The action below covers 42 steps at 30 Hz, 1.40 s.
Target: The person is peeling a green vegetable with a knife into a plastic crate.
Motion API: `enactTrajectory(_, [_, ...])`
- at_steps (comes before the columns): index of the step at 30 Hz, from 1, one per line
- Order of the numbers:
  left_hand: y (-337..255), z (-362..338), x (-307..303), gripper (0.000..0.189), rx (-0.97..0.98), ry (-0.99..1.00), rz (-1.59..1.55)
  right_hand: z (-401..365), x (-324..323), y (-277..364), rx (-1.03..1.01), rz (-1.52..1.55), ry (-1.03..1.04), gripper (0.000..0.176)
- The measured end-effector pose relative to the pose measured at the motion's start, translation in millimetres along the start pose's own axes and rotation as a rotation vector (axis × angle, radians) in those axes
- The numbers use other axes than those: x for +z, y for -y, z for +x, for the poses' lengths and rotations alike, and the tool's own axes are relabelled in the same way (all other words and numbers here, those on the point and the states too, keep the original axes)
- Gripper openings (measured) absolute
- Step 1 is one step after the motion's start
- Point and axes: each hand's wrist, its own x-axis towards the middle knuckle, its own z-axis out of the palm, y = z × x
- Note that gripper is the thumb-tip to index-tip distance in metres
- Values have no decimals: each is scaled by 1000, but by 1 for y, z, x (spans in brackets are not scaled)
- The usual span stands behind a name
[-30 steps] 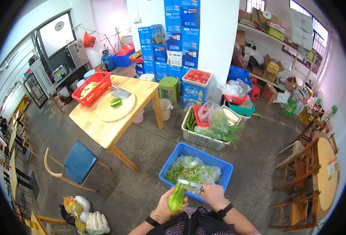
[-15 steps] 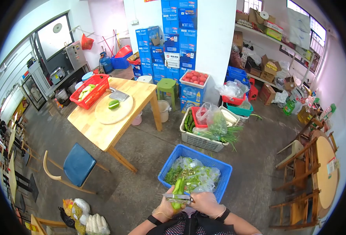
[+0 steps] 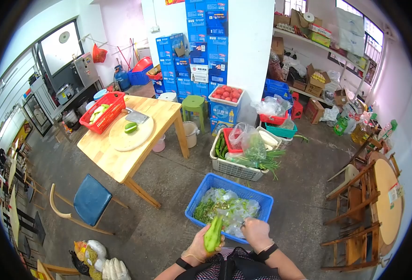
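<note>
Low in the view, my left hand is wrapped round a pale green, mostly peeled long vegetable, held upright over the near edge of a blue basket. Just to its right, my right hand is closed; a small dark bit shows at its fingertips, and the rest of what it grips cannot be made out. Clear plastic bags and green leafy scraps lie inside the basket. Both wrists have black bands.
A wooden table at the left bears a red basket, a round board, a cleaver and a cut green vegetable. A blue chair stands nearer. Beyond the blue basket is a vegetable crate.
My right hand has moved right, away from the vegetable, and the peeler seen across it before no longer shows clearly. The view has shifted slightly.
</note>
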Motion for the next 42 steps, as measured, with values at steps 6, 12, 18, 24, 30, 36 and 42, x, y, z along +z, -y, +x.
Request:
enactTrajectory(6, [0,-5,9,56,5,32,31,5,5,-32,173,-26,58,20])
enactTrajectory(12, [5,4,6,54,66,-72,71,-8,1,1,-22,108,78,21])
enactTrajectory(18, [6,5,5,52,85,-118,150,-1,10,1,-16,121,79,23])
enactTrajectory(24, [5,4,7,53,68,-40,138,-1,0,-5,-3,119,47,21])
enactTrajectory(30, [9,0,12,46,126,-196,266,-10,-5,19,-112,192,96,19])
enactTrajectory(36, [12,-4,17,45,118,-234,436,-9,-2,22,-189,127,133,18])
enactTrajectory(42, [8,-4,19,54,101,-133,386,7,4,-4,10,32,-89,16])
